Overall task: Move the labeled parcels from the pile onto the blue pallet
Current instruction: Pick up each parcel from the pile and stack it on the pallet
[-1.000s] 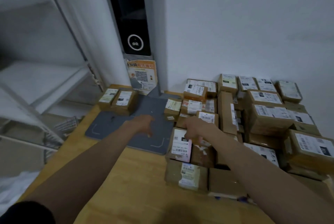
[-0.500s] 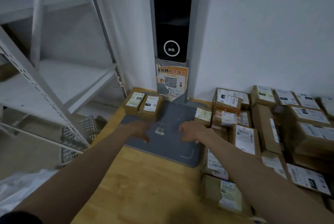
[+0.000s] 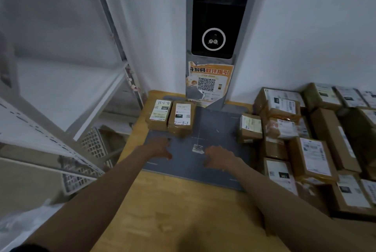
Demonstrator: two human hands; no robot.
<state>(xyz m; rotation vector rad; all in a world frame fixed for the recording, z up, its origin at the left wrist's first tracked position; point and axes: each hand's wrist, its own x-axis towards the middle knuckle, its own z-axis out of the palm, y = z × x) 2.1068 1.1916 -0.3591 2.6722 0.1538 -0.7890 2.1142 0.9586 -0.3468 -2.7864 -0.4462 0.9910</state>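
We see our left hand and right hand hovering over the flat grey-blue pallet on the wooden table, fingers loosely curled, each grip holding nothing. Two brown cardboard parcels with white labels sit on the pallet's far left corner (side by side), and the pile of labeled brown parcels lies to the right.

1 head-worn camera looks forward and down, close over both forearms, toward the wall.
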